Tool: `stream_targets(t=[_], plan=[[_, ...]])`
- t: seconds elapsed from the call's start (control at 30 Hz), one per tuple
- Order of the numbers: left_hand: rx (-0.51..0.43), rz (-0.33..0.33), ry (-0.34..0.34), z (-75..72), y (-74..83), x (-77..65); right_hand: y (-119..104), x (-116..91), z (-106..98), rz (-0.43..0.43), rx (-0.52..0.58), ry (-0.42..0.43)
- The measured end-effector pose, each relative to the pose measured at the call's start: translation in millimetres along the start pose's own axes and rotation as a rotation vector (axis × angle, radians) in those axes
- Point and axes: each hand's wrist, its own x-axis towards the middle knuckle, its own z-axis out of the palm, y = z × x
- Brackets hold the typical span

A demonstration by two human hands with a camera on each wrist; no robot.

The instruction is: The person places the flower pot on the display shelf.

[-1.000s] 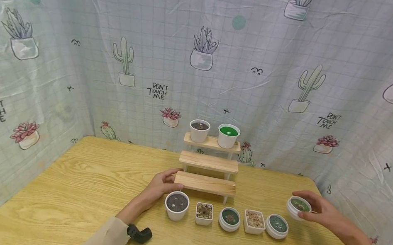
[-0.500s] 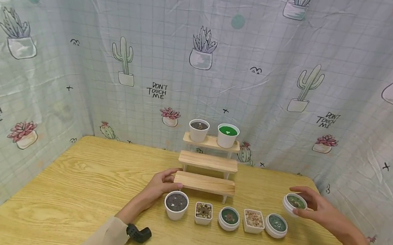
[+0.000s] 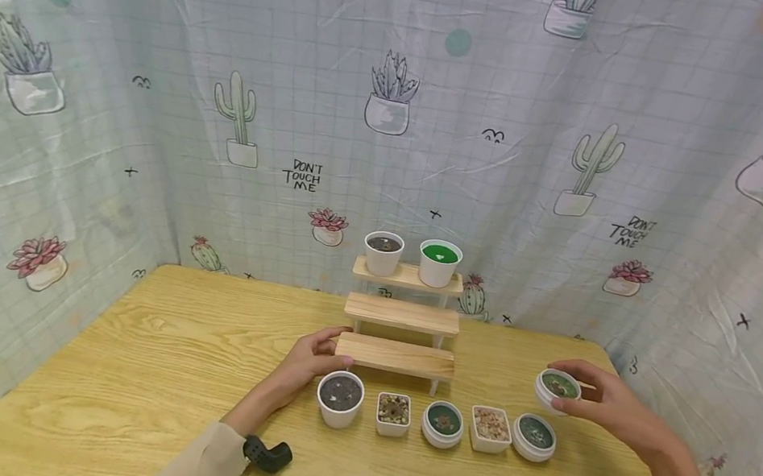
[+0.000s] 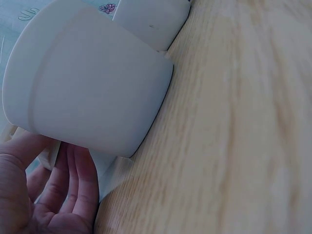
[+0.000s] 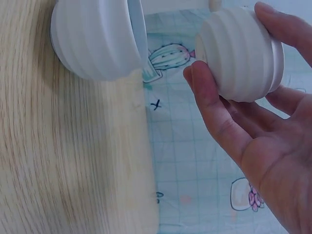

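My right hand [image 3: 600,403] holds a small round white pot [image 3: 556,388] with green filling, its thumb and fingers around the side. In the right wrist view, that ribbed pot [image 5: 239,53] is clear of the table. At the left end of the wooden three-step stand [image 3: 396,355], my left hand [image 3: 307,362] grips the lowest step between thumb and fingers. The left wrist view shows a large white pot [image 4: 92,83] in front of that hand, hiding most of the step. Two white pots stand on the top step, one dark-filled [image 3: 382,254] and one bright green [image 3: 439,264].
Along the stand's front runs a row: a dark-filled round pot [image 3: 340,400], a square pebble pot [image 3: 393,414], a round green pot [image 3: 442,425], a square pot of pale stones [image 3: 490,430] and another round green pot [image 3: 534,438]. A cactus-print curtain [image 3: 284,94] encloses the table's back and sides.
My right hand has carried the small round pot leftward and slightly up, toward the stand. My left hand stays on the lowest step, and the standing pots keep their places.
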Motion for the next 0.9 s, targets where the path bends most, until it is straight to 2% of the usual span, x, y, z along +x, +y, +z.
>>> stream_targets(t=[0.2,0.63,0.9], plan=[[-0.002,0.005,-0.006,-0.7,1.8,-1.3,-5,2,3,0.028,0.051,-0.008],[0.011,0.005,-0.007,-0.2,0.9,-1.1,2,10,9,-0.024,0.085,0.008],[0.011,0.001,-0.003,0.1,1.3,-0.6,-7,15,8,-0.037,0.065,0.007]])
